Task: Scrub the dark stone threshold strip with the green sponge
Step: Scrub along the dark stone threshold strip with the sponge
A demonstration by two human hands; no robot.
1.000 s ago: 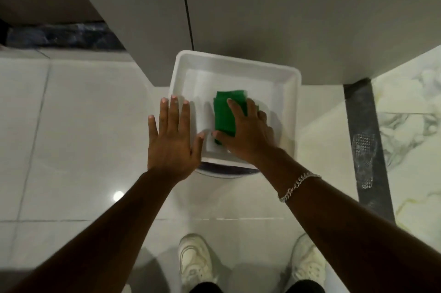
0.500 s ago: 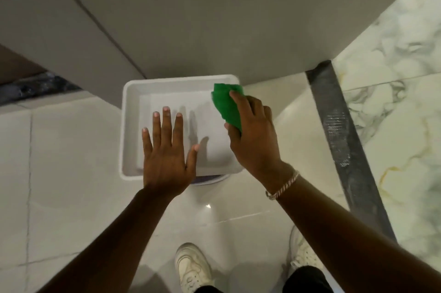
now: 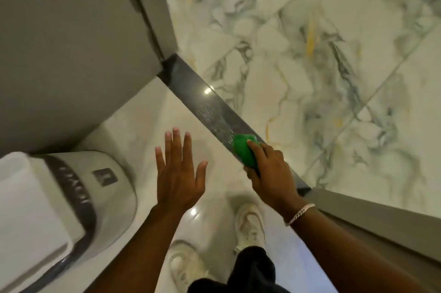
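The dark stone threshold strip [image 3: 198,92] runs diagonally across the floor from the wall corner toward the lower right. It shows a wet, soapy patch near its middle. My right hand [image 3: 269,168] grips the green sponge [image 3: 243,149] and presses it onto the strip just below that patch. My left hand [image 3: 179,171] hovers flat with fingers spread over the pale floor tile, left of the strip, holding nothing.
A white tray [image 3: 26,197] sits on a round grey bucket [image 3: 105,197] at the lower left. A grey wall [image 3: 71,42] stands at the upper left. Marble floor [image 3: 310,66] lies beyond the strip. My white shoes [image 3: 248,223] stand below my hands.
My right hand lifted the sponge out of the white tray and carried it right, down onto the threshold strip. The view swung right; my left hand stayed open.
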